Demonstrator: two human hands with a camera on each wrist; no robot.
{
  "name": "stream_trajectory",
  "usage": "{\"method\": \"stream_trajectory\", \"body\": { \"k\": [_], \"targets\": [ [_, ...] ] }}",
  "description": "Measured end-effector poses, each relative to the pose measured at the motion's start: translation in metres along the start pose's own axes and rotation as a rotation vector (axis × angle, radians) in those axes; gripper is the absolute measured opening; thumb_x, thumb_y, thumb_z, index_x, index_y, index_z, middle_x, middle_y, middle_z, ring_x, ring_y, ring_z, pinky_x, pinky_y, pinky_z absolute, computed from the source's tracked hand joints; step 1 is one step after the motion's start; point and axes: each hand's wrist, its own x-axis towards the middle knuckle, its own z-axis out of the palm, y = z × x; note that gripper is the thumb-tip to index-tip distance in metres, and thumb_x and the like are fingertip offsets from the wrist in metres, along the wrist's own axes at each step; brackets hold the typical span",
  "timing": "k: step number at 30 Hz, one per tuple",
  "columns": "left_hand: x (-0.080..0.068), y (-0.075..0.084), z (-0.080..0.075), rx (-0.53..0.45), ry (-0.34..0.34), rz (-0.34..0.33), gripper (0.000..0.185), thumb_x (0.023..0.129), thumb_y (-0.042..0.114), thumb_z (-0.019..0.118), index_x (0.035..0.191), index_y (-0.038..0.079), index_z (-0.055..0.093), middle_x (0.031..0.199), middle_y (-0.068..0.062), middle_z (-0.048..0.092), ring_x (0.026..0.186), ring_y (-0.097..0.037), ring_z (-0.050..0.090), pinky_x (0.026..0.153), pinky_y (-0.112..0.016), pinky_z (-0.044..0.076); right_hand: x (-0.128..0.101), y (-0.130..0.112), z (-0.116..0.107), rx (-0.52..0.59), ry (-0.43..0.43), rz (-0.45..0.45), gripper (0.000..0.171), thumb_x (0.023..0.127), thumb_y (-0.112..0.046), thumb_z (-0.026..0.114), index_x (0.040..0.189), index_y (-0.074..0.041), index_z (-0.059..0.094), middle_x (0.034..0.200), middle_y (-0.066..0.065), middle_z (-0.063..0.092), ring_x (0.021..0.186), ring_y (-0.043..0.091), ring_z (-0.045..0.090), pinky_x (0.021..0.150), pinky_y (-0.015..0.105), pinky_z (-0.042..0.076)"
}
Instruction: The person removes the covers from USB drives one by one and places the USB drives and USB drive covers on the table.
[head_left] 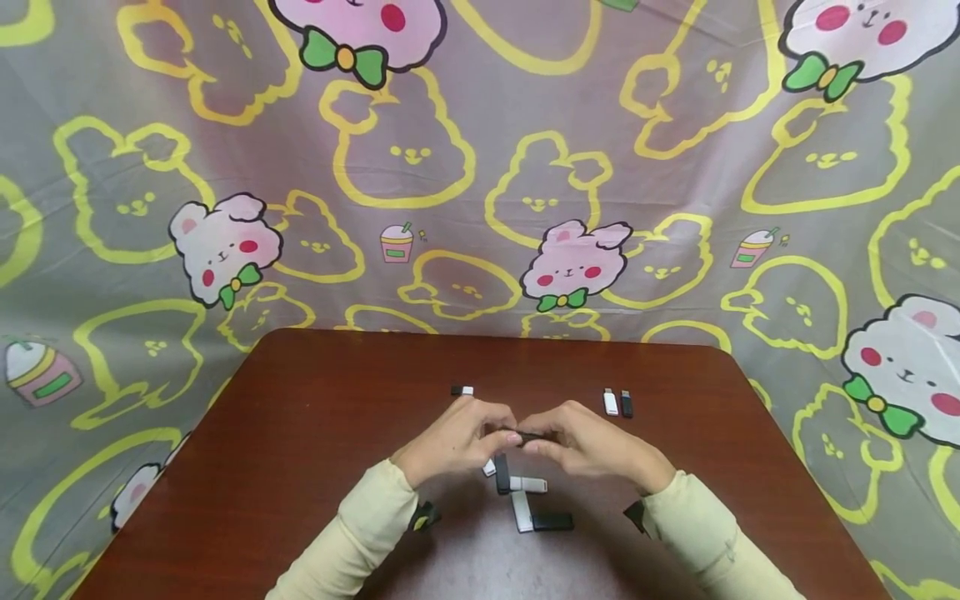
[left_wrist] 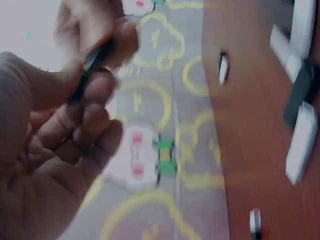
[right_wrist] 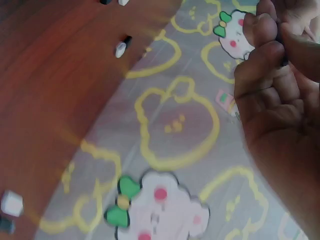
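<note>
Both hands are raised over the brown counter [head_left: 337,400] and meet at one slim black stick [head_left: 536,436], held nearly level in the head view; the left hand [head_left: 463,437] pinches one end of it, thumb against curled fingers, while the right hand [head_left: 596,442] pinches the other end in the same way, so the fingers of both hands are clamped on the stick; the left wrist view shows it between the two hands, above the counter, its details too blurred to read; below the hands lies a zigzag group, made up of a white stick [head_left: 489,468] partly hidden by the left hand, an upright-running black drive [head_left: 502,475] just beside it, a silver-grey stick [head_left: 530,484] reaching right from that, a longer white bar [head_left: 521,511] nearer the person, and a black bar [head_left: 553,522] at its lower right; whether every neighbour touches, I cannot tell; beyond the left hand lies a small black-and-white pair [head_left: 462,390]; farther right, a white USB drive [head_left: 610,403] and a black USB drive [head_left: 627,405] lie side by side, slightly apart, connectors away from the person; pale yellow sleeves [head_left: 375,512] cover the forearms; behind hangs a grey cloth [head_left: 480,108] with yellow outlines and green-bowed rabbits.
</note>
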Motion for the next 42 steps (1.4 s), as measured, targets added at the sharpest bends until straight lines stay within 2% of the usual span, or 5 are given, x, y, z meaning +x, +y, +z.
{"method": "stream_trajectory", "body": {
  "k": [3, 6, 11, 24, 42],
  "targets": [
    [-0.005, -0.005, -0.009, -0.03, 0.069, -0.027, 0.007, 0.099, 0.02, 0.067, 0.097, 0.021, 0.074, 0.084, 0.01, 0.07, 0.071, -0.005, 0.056, 0.065, -0.021, 0.049, -0.01, 0.002, -0.006, 0.019, -0.017, 0.099, 0.038, 0.1, -0.017, 0.064, 0.138, -0.021, 0.063, 0.128, -0.007, 0.071, 0.061, -0.004, 0.043, 0.057, 0.016, 0.043],
    [-0.007, -0.008, -0.014, -0.059, 0.124, -0.053, 0.006, 0.098, 0.022, 0.068, 0.099, 0.022, 0.074, 0.088, 0.009, 0.071, 0.071, -0.01, 0.058, 0.065, -0.023, 0.049, -0.015, 0.004, -0.01, 0.033, -0.004, 0.188, 0.041, 0.101, -0.022, 0.063, 0.142, -0.023, 0.059, 0.102, -0.011, 0.072, 0.052, -0.003, 0.032, 0.052, 0.016, 0.038],
    [-0.006, -0.01, -0.011, -0.037, 0.125, -0.038, 0.011, 0.099, 0.024, 0.066, 0.105, 0.019, 0.074, 0.094, 0.006, 0.074, 0.074, -0.013, 0.061, 0.069, -0.023, 0.052, -0.014, 0.007, -0.011, 0.017, 0.036, 0.235, 0.043, 0.101, -0.03, 0.062, 0.143, -0.022, 0.058, 0.068, -0.012, 0.041, 0.049, -0.003, 0.028, 0.048, 0.018, 0.035],
    [-0.007, -0.015, -0.001, 0.166, 0.208, -0.087, 0.021, 0.102, 0.001, 0.053, 0.115, 0.005, 0.069, 0.092, -0.005, 0.071, 0.08, -0.018, 0.066, 0.074, -0.027, 0.054, -0.006, 0.012, -0.019, -0.02, 0.252, 0.304, 0.012, 0.097, -0.017, 0.069, 0.107, -0.024, 0.067, 0.08, -0.009, 0.068, 0.061, 0.007, 0.053, 0.055, 0.024, 0.045],
    [-0.007, -0.02, 0.001, 0.082, 0.25, -0.101, 0.022, 0.097, -0.012, 0.052, 0.105, 0.0, 0.069, 0.082, -0.01, 0.068, 0.069, -0.015, 0.064, 0.064, -0.019, 0.053, -0.002, 0.037, -0.048, -0.168, 0.577, 0.44, 0.023, 0.098, -0.02, 0.068, 0.117, -0.007, 0.072, 0.093, 0.01, 0.074, 0.072, 0.014, 0.061, 0.065, 0.026, 0.049]
  ]
}}
